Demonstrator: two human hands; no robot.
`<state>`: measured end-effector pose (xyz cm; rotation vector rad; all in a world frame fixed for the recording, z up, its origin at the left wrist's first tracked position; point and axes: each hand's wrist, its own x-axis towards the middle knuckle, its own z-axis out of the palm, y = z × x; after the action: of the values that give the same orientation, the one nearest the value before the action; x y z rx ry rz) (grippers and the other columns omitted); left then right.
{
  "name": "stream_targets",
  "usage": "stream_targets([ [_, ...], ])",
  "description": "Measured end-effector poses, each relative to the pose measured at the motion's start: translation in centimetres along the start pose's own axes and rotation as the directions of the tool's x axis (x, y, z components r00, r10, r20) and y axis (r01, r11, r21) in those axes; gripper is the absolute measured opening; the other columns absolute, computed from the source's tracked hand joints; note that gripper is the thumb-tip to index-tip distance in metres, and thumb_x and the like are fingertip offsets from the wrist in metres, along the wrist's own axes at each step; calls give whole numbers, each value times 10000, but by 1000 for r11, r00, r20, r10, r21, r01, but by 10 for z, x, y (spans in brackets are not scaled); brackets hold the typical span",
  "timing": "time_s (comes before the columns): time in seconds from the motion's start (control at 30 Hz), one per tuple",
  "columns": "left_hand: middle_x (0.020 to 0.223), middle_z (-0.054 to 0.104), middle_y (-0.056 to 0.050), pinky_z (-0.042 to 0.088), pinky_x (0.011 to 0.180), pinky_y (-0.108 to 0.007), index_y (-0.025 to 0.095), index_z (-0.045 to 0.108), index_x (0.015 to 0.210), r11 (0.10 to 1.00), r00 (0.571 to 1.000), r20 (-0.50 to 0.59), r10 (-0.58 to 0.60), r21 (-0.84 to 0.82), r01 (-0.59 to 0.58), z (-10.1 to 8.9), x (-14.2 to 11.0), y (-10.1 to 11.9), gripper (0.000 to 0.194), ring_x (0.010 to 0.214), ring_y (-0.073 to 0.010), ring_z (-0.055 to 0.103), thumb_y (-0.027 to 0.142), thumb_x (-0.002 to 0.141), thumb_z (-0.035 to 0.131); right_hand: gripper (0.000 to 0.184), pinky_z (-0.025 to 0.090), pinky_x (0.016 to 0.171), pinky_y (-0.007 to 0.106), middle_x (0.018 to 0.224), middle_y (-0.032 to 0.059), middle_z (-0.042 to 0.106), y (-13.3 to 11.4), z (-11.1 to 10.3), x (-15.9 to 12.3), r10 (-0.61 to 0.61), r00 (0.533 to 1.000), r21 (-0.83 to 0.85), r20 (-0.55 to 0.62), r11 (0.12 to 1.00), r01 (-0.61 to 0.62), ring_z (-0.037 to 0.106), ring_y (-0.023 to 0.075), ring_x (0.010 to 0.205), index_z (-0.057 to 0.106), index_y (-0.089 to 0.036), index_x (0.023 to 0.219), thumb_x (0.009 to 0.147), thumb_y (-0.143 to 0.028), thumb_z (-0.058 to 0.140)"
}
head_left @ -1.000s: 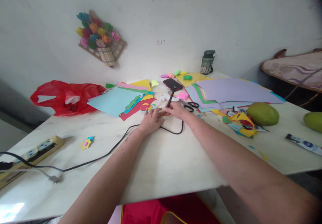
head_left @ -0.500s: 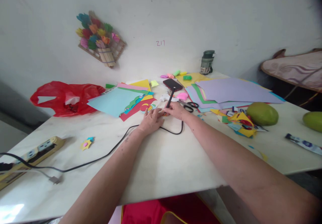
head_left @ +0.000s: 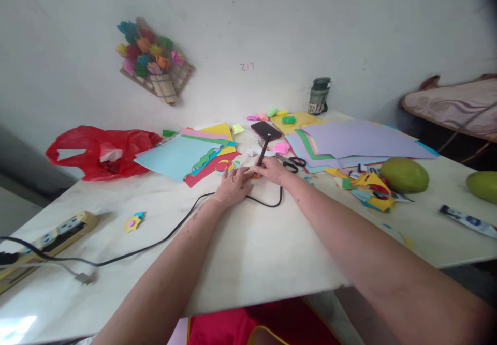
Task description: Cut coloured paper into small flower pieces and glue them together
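Observation:
My right hand (head_left: 272, 169) is closed round the lower end of a thin black corded tool (head_left: 263, 151), whose other end slants up and away toward a dark phone (head_left: 266, 129). Its black cord (head_left: 155, 244) loops under my wrist and runs left across the white table (head_left: 248, 252). My left hand (head_left: 233, 184) lies flat beside the right, fingers stretched onto a small orange paper piece (head_left: 254, 176) between the two hands.
Sheets of coloured paper (head_left: 178, 156) and a purple stack (head_left: 361, 138) lie behind my hands, with scissors (head_left: 293, 163) and paper scraps (head_left: 368, 187). Two green fruits (head_left: 404, 175) sit right. A red bag (head_left: 101, 151) and a power strip (head_left: 58, 231) are left.

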<state>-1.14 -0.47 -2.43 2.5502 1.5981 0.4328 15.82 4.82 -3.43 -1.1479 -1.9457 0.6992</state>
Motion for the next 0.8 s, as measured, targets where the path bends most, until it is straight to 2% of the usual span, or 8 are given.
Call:
stream_targets([
  [0.6, 1331, 536, -56, 74, 1139, -509, 225, 389, 1265, 1000, 1000, 4, 14, -17, -14, -1, -1, 0, 461, 1288, -243, 393, 275, 817, 484, 129, 426, 585, 230, 541, -17, 589, -1, -3, -1, 52, 997, -13, -51, 999, -52, 574, 136, 579, 588, -168, 719, 767, -287, 574],
  [0.8, 1290, 575, -44, 58, 1142, -501, 224, 386, 1268, 1000, 1000, 16, 10, -24, -10, -2, -1, 1, 462, 1298, -232, 379, 263, 817, 479, 130, 422, 572, 221, 520, -21, 584, 0, -2, 0, 55, 998, -18, -34, 998, -56, 568, 126, 554, 592, -165, 703, 762, -280, 573],
])
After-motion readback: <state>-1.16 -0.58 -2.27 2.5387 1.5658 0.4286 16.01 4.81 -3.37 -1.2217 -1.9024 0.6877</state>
